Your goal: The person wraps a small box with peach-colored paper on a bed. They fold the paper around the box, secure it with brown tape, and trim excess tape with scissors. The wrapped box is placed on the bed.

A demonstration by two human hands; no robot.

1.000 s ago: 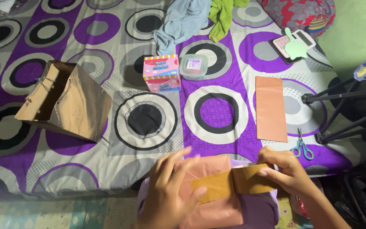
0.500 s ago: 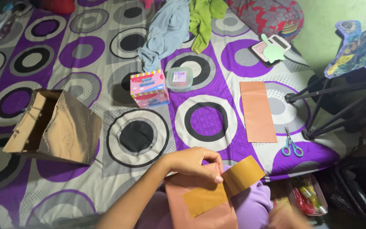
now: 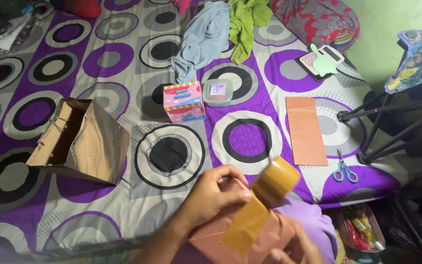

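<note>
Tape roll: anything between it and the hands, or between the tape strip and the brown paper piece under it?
Nothing visible. The left hand touches the tape roll directly. The strip hangs from the roll straight onto the brown paper piece. The right hand sits at the strip's lower end, blurred, so contact there is unclear.

Bed (image 3: 35, 205) under a sheet of purple, grey and black rings. Green wall (image 3: 391, 29) at upper right. Dark folding chair frame (image 3: 391, 127) beside the bed; light dim.

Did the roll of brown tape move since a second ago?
Yes. The tape roll has lifted up off the folded brown paper on the lap, pulling out a strip, and now hangs nearer the scissors on the bedsheet.
</note>
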